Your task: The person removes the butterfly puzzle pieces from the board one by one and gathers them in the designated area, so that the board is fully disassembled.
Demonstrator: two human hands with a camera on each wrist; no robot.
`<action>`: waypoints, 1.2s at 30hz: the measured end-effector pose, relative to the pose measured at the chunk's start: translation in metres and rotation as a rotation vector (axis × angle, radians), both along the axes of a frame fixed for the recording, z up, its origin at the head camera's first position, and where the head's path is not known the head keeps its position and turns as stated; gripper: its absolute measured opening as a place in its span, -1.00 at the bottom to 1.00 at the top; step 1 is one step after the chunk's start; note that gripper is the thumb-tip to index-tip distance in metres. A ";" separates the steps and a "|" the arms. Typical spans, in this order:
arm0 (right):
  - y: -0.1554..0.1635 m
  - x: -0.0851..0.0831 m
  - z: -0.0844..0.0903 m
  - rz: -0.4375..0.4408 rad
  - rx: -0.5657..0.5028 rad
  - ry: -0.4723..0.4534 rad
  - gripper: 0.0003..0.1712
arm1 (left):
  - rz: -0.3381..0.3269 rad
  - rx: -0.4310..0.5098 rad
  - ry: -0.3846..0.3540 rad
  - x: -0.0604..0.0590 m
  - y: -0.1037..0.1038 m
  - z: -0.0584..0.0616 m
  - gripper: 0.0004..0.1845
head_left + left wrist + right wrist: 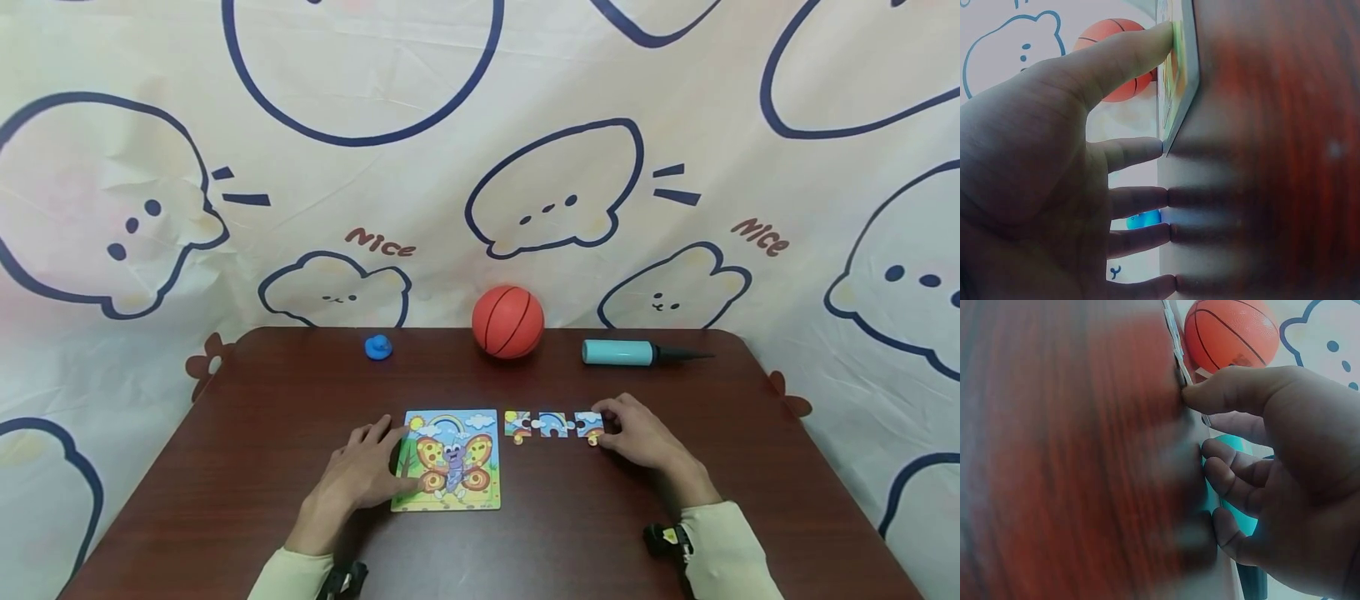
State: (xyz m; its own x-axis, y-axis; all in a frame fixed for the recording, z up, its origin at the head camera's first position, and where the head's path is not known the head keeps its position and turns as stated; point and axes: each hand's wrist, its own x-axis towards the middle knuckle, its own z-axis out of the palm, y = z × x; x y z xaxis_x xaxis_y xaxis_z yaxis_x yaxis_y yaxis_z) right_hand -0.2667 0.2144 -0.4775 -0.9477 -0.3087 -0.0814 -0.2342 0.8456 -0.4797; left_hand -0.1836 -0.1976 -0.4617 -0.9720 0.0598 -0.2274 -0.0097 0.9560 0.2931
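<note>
Pressing flat fingers on butterfly puzzle board (452,459), right hand (637,435) pinching rainbow piece (590,425)

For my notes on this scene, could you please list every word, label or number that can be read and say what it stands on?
"Nice": on the backdrop cloth, in reddish-brown letters left of the middle, above the table.
"Nice": on the same cloth again, at the right, above the teal pump.
The butterfly puzzle board, the loose puzzle pieces, the orange ball and the pump show no readable text.
</note>
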 end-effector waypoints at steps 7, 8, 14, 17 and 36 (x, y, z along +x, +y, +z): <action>0.002 0.002 -0.001 -0.031 -0.045 -0.018 -0.43 | -0.006 0.002 0.008 -0.001 0.001 0.001 0.01; 0.001 0.003 -0.001 -0.035 -0.047 -0.019 -0.40 | -0.007 0.002 0.008 -0.001 0.001 0.001 0.00; -0.013 0.010 0.003 -0.052 -0.070 0.023 -0.26 | -0.015 0.006 0.011 -0.002 0.001 0.000 0.00; -0.026 0.013 0.006 -0.046 -0.094 0.034 -0.22 | -0.016 0.003 0.009 -0.002 0.001 0.001 0.01; -0.070 0.024 0.011 0.041 -0.045 0.012 -0.20 | -0.020 -0.005 -0.002 0.001 -0.002 0.001 0.01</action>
